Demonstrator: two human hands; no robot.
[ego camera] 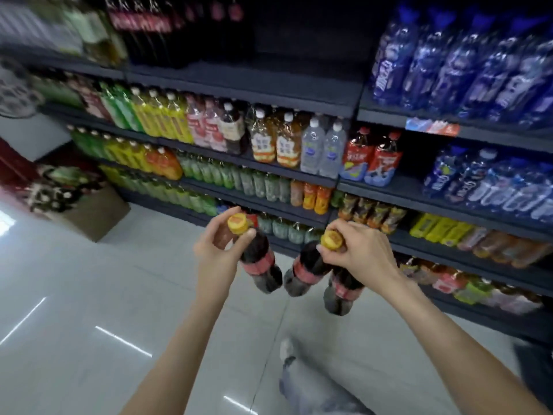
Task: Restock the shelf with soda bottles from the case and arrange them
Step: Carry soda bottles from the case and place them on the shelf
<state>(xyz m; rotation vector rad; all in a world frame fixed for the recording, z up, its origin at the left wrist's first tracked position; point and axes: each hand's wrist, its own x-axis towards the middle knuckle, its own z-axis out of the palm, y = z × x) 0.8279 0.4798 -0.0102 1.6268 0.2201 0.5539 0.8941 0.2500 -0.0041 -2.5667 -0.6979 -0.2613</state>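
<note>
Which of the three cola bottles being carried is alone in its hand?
The leftmost cola bottle, held by its yellow cap in the left hand. The right hand holds the other two together.

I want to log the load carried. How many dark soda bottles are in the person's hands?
3. One soda bottle hangs from the left hand, held at its yellow cap. Two more hang from the right hand; only one cap shows there.
</note>
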